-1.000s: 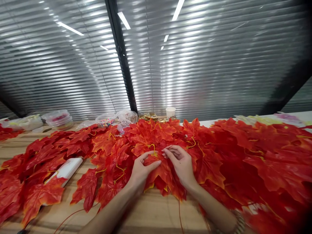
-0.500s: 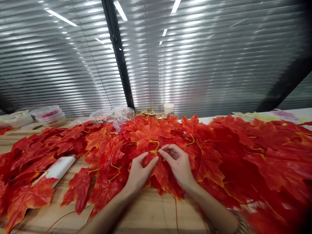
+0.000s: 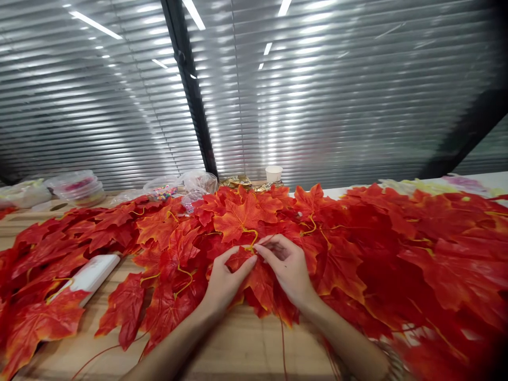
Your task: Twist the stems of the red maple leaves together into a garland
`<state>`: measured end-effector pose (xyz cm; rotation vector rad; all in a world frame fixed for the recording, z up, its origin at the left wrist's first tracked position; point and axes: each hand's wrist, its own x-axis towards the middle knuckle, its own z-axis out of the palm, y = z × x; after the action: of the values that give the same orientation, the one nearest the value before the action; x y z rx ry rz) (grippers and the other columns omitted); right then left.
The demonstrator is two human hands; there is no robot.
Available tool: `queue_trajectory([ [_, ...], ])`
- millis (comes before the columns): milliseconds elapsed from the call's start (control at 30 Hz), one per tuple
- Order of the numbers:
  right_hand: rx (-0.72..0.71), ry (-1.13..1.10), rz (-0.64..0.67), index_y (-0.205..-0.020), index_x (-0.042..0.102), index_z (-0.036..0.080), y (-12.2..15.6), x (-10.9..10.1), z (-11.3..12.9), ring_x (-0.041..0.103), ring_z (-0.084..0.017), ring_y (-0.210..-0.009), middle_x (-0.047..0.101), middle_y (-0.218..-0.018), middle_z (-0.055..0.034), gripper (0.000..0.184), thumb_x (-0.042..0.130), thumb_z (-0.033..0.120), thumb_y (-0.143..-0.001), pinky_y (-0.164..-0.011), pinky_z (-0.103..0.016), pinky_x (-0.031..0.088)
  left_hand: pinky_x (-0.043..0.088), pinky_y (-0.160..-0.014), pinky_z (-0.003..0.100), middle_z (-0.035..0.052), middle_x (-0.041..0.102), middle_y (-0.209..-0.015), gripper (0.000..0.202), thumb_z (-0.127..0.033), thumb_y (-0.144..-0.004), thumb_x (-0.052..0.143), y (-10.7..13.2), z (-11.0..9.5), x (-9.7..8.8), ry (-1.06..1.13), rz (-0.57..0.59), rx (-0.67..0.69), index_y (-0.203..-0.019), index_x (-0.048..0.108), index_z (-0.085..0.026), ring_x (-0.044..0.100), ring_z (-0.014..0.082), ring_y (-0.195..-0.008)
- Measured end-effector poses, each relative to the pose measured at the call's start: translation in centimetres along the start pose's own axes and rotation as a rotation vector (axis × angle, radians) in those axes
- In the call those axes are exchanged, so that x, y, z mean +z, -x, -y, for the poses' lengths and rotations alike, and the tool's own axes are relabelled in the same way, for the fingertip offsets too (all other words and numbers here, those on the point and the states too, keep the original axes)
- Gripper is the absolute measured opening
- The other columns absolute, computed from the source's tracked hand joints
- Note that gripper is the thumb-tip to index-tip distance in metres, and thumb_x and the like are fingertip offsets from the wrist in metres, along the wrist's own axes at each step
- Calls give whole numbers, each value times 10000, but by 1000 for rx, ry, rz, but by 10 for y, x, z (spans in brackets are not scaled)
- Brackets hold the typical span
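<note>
Artificial red-orange maple leaves lie in a thick heap across the table. In the middle, my left hand (image 3: pixel 225 278) is closed, thumb and forefinger pinched at the yellow stem (image 3: pixel 251 241) of a maple leaf (image 3: pixel 241 216). Right beside it, my right hand (image 3: pixel 291 270) pinches a thin red string (image 3: pixel 273 239) close to that same stem. The fingertips of both hands nearly meet there, partly hiding the joint. Under my fingers another maple leaf (image 3: pixel 261 283) hangs toward me.
At left a white box-like object (image 3: pixel 95 272) lies partly under leaves on the wooden table (image 3: pixel 238 349). Along the back stand clear plastic tubs (image 3: pixel 77 188), a bag of colourful beads (image 3: pixel 162 189), gold wrappers (image 3: pixel 236 181) and a paper cup (image 3: pixel 273 173). Red string (image 3: pixel 283 344) trails toward me.
The view has shifted slightly. Both hands keep their pinch at the stem, with the right fingertips a touch farther left.
</note>
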<state>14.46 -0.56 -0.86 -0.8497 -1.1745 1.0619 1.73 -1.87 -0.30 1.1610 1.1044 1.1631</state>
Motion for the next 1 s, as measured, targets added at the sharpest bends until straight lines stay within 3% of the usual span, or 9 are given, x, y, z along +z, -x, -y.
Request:
queue_trajectory([
  [367, 25, -52, -28, -738, 595, 186, -2, -1, -1, 603, -142, -688, 641, -722, -5, 104, 658, 266, -715, -645, -254, 480, 515, -791, 328, 103, 683, -1000, 273, -308, -708, 664, 0, 0, -1, -21, 15, -4, -919, 640, -137, 613, 271, -972],
  [600, 24, -27, 22, -723, 591, 175, -2, -1, -2, 603, -147, -692, 642, -717, -16, 94, 645, 252, -727, -655, -260, 479, 522, -775, 335, 99, 688, -982, 289, -314, -694, 674, -1, 0, -1, 1, -2, -24, -920, 639, -137, 632, 264, -925],
  [1000, 22, -38, -6, -737, 584, 183, -2, -2, -3, 586, -136, -676, 625, -720, -5, 103, 645, 265, -730, -626, -244, 467, 518, -790, 347, 102, 695, -960, 316, -326, -678, 684, -1, -2, 0, -3, 7, -18, -920, 648, -127, 641, 252, -892],
])
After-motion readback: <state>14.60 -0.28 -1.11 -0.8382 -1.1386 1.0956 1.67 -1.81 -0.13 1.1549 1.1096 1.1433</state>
